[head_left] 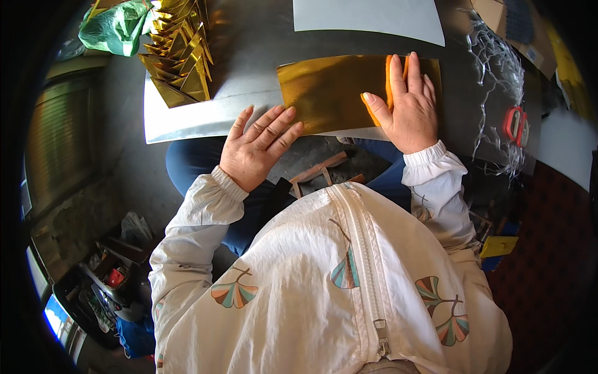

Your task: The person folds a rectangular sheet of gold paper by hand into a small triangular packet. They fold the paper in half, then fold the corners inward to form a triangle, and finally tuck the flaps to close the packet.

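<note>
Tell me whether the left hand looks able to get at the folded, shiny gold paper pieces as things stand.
Probably yes: the left hand appears to hold nothing, and only smooth, shiny grey tabletop seems to lie between it and the folded, shiny gold paper pieces.

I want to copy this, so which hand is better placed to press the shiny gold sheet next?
Probably the right hand: it lies spread over the gold sheet, with something orange showing around its fingers. The left hand is only by the sheet's near left corner.
</note>
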Motion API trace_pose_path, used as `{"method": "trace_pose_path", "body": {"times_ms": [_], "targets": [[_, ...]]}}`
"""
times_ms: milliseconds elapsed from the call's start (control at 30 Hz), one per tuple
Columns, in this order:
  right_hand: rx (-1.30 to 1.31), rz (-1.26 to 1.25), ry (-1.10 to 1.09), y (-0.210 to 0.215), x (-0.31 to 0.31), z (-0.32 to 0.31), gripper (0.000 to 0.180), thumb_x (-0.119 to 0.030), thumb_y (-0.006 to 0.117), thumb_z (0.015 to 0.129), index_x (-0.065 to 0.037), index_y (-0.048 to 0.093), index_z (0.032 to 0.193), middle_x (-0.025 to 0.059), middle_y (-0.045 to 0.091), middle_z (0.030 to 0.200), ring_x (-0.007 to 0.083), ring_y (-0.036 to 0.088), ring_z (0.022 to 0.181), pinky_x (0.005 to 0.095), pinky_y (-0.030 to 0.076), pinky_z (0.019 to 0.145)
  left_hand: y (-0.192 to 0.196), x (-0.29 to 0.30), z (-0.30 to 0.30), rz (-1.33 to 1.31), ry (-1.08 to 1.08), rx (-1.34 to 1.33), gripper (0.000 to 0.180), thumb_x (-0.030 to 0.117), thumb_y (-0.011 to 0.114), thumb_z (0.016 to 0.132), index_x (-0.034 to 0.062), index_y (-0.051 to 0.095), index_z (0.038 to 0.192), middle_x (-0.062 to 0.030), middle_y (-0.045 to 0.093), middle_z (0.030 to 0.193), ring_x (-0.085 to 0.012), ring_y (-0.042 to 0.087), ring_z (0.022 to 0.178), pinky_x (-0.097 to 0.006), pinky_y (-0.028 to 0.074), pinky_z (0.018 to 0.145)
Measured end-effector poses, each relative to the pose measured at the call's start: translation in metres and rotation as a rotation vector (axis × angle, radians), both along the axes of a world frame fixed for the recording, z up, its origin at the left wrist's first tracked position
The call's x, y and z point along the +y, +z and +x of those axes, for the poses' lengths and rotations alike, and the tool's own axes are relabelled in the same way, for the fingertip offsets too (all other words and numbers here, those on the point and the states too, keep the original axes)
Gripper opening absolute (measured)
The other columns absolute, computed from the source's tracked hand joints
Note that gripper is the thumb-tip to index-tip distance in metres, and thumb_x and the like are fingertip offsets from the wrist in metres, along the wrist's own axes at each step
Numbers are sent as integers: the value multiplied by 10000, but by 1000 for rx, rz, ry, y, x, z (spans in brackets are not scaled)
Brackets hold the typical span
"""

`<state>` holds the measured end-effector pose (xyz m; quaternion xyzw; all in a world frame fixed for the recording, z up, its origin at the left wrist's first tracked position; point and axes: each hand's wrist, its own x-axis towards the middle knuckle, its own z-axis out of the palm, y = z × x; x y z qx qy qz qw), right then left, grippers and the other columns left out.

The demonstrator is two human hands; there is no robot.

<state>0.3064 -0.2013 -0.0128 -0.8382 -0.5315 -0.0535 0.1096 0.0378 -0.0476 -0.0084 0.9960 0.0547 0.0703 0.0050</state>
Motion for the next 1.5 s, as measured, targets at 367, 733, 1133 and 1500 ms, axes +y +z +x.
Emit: {"method": "trace_pose_path", "body": {"times_ms": [367, 733, 1133, 1500], "targets": [[-26, -41, 53, 7, 7, 19, 792, -594, 505, 917, -78, 340, 1494, 234, 291, 1539, 407, 461, 1274, 462, 267, 1138, -3, -24, 41, -133, 144, -135, 636, 310, 736, 800, 124, 518, 1368, -70, 479, 1454, -230, 415, 1374, -446, 290, 1136], [357, 266, 384, 14, 9, -75, 301, -108, 736, 767, -26, 656, 1045, 118, 602, 1186, 300, 591, 1017, 417, 466, 927, 11, -4, 50, -381, 93, -318, 456, 200, 742, 782, 86, 649, 1214, -59, 664, 1193, -244, 592, 1139, -393, 448, 927], [720, 386, -35, 38, 33, -52, 132, -70, 652, 860, 13, 587, 781, 147, 581, 740, 296, 571, 643, 371, 459, 572, 9, 28, 61, -627, 186, -532, 375, 36, 734, 752, 25, 673, 1122, -102, 708, 930, -299, 656, 903, -389, 525, 768], [647, 421, -56, 30, 39, -49, 133, -30, 642, 815, 10, 535, 747, 133, 549, 708, 288, 538, 630, 389, 437, 568, 5, 25, 71, -676, 358, -585, 378, 3, 707, 756, 52, 676, 1130, -56, 703, 888, -270, 642, 878, -375, 501, 766]]}}
